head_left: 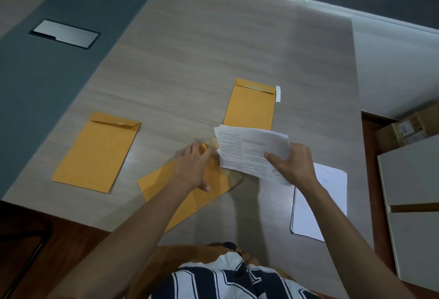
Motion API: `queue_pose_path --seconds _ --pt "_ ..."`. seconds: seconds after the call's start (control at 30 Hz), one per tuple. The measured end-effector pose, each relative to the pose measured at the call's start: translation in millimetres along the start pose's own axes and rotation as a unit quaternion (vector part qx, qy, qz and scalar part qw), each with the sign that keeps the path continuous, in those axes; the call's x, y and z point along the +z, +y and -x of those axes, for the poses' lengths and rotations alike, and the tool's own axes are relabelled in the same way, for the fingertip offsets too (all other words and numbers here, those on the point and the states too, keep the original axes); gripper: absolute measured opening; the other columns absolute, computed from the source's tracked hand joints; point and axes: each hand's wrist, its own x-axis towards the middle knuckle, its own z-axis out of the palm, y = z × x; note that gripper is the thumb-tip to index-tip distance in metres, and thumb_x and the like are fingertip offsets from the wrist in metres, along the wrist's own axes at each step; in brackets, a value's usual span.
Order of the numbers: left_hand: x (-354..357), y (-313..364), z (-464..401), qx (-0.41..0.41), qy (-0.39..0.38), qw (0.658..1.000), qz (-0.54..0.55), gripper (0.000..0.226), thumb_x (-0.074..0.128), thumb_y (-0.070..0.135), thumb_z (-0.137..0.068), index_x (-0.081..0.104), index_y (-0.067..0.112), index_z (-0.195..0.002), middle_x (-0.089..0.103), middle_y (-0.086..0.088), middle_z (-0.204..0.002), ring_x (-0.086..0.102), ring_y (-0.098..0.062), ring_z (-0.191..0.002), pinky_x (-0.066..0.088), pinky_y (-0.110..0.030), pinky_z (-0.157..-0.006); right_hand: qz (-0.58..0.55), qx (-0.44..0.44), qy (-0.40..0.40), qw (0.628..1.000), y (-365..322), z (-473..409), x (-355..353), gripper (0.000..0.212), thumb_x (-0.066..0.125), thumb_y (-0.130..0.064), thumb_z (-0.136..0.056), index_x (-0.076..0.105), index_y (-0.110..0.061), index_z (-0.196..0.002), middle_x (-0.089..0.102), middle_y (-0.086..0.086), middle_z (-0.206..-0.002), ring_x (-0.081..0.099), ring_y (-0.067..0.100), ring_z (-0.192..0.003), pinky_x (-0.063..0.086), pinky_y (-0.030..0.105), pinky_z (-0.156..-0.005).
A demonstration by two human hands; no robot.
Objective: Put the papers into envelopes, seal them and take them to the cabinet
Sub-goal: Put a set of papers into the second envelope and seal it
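Head view, looking down on a pale wood-grain table (213, 49) with a grey-blue band along its left side and a silver rectangular plate (65, 33) set into that band, upper left of the frame. Three tan envelopes on the table. One envelope at left (96, 152) lies flat, flap at its far end, on its own and well apart from the hands. A second, far envelope (250, 106) lies flat at centre right, with a white strip (278, 94) sticking out at its upper right corner; its near end is hidden behind the held sheets. The third, near envelope (187, 201) lies at a slant at lower centre, its open end pointing up and right. Left hand (193, 168) rests on this near envelope with fingers reaching toward the open end; the fingertips are blurred, so whether they pinch the flap or only press it down I cannot tell. Right hand (293, 164) grips a folded bundle of printed papers (251, 149), thumb on top and fingers curled beneath, holding it above the table just beside the mouth of the near envelope; the bundle's left edge overlaps that end of the envelope. A stack of white sheets (332, 180) lies flat at lower right of the table, partly under the right forearm. Beyond the table's right edge: a white cabinet (413, 203) and a cardboard box (408, 127) on dark flooring. A striped shirt shows at bottom centre.
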Motion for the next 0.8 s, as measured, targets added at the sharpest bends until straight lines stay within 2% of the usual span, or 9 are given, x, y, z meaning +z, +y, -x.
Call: queue_pose_path --seconds 0.1,0.23,0.3,0.37,0.5,0.7,0.8 --pt "0.0 -0.8 0.3 0.002 -0.003 1.0 0.004 0.107 0.09 0.057 -0.048 0.032 0.031 -0.134 0.033 -0.007 -0.14 0.037 -0.028 -0.129 0.041 -0.04 -0.099 0.007 -0.008 -0.025 1.0 -1.2 -0.6 2.2 0.035 0.081 -0.023 -0.077 0.073 -0.001 -0.103 0.074 0.01 -0.086 0.067 0.02 -0.063 0.05 0.024 -0.056" --pt "0.6 -1.7 1.3 0.003 0.002 1.0 0.005 0.11 0.09 0.056 -0.049 0.029 0.031 -0.137 0.033 -0.008 -0.142 0.037 -0.028 -0.13 0.039 -0.039 -0.101 0.027 0.003 -0.071 0.997 0.9 -5.9 0.9 0.024 0.082 -0.022 -0.075 0.074 -0.007 -0.092 0.067 0.0 -0.076 0.064 0.015 -0.065 0.042 0.014 -0.05" --pt "0.9 -2.2 1.6 0.006 0.004 1.0 0.003 0.112 0.089 0.057 -0.05 0.027 0.031 -0.14 0.033 -0.008 -0.143 0.037 -0.028 -0.131 0.039 -0.04 -0.102 0.033 0.02 -0.096 0.995 2.1 -10.4 0.6 0.02 0.083 -0.021 -0.073 0.072 -0.01 -0.085 0.067 0.001 -0.077 0.063 0.016 -0.067 0.042 0.018 -0.051" --pt "1.6 -3.0 1.9 0.012 0.006 1.0 0.007 0.115 0.09 0.057 -0.049 0.026 0.031 -0.141 0.032 -0.007 -0.144 0.037 -0.028 -0.132 0.04 -0.04 -0.102 0.013 0.046 -0.112 0.993 4.0 -16.6 1.7 0.019 0.083 -0.019 -0.07 0.071 -0.01 -0.08 0.071 0.003 -0.079 0.067 0.018 -0.07 0.051 0.027 -0.056" --pt "2.7 -4.0 0.7 0.03 0.01 0.999 0.017 0.113 0.092 0.054 -0.046 0.029 0.032 -0.137 0.032 -0.005 -0.141 0.038 -0.026 -0.129 0.043 -0.04 -0.1 -0.029 0.068 -0.167 0.983 5.7 -33.0 5.0 0.025 0.084 -0.015 -0.066 0.074 -0.008 -0.088 0.075 0.006 -0.086 0.072 0.022 -0.079 0.06 0.042 -0.074" --pt "5.5 -6.8 -2.0 0.053 0.011 0.998 0.026 0.111 0.092 0.053 -0.046 0.03 0.035 -0.137 0.027 -0.005 -0.146 0.033 -0.027 -0.135 0.037 -0.041 -0.106 -0.039 0.075 -0.227 0.97 -5.8 -47.3 22.9 0.031 0.084 -0.009 -0.068 0.073 -0.004 -0.096 0.074 0.007 -0.095 0.07 0.022 -0.084 0.057 0.035 -0.074" --pt "9.8 -12.8 -2.3 0.05 0.005 0.998 0.047 0.119 0.089 0.056 -0.05 0.023 0.038 -0.147 0.022 -0.006 -0.154 0.02 -0.028 -0.143 0.026 -0.042 -0.114 -0.055 0.087 -0.218 0.97 -0.2 -48.9 31.6 0.032 0.084 -0.009 -0.067 0.073 -0.005 -0.096 0.074 0.007 -0.096 0.07 0.024 -0.087 0.059 0.039 -0.077"
